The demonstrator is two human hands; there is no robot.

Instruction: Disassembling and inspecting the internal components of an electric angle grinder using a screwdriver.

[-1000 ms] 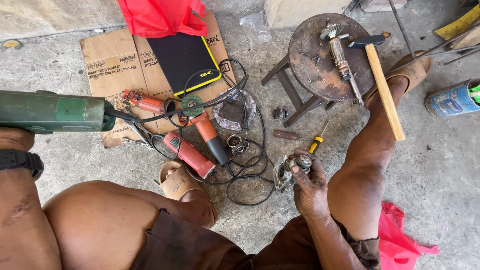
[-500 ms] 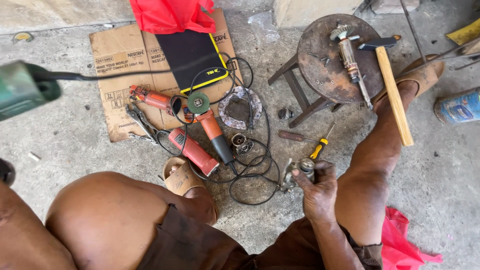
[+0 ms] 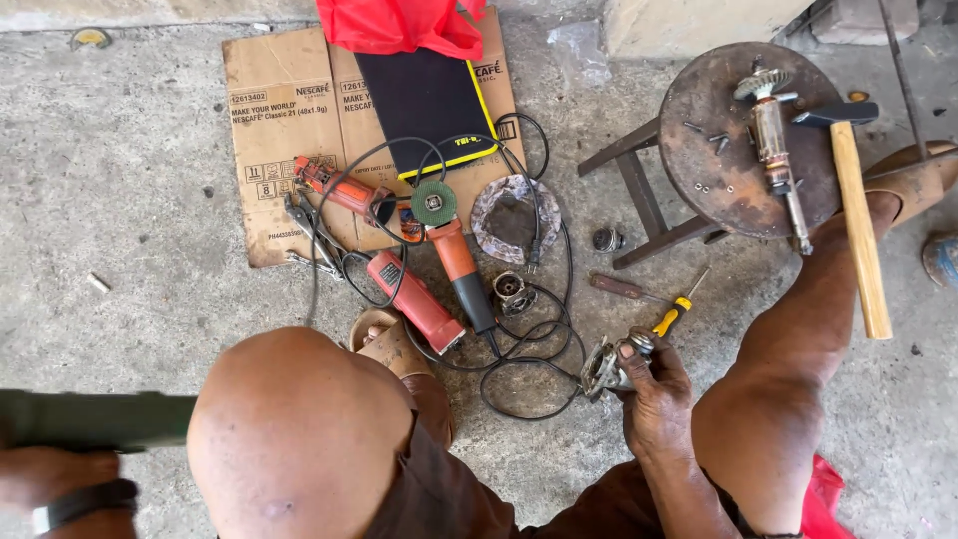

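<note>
My right hand (image 3: 654,404) grips a small grey metal gear housing (image 3: 607,367) just above the concrete floor, between my knees. My left hand (image 3: 55,489) sits at the bottom left edge, wearing a dark wristband, closed around a green tool body (image 3: 95,419) that lies level beside my left knee. Ahead of my right hand lie an orange angle grinder (image 3: 454,255) with a green disc, a red tool body (image 3: 414,299) and a tangle of black cable (image 3: 519,349). A yellow-handled screwdriver (image 3: 677,311) rests right by the housing.
A round rusty stool (image 3: 714,180) at the upper right carries a motor armature (image 3: 773,140), small screws and a wooden-handled hammer (image 3: 858,220). Flattened cardboard (image 3: 279,110) holds a black pad, pliers and a red cloth. A brown-handled screwdriver (image 3: 619,287) lies under the stool.
My left hand has swung the green tool down and back from the upper left to the lower left edge. The view has tilted downward. My right hand keeps hold of the housing.
</note>
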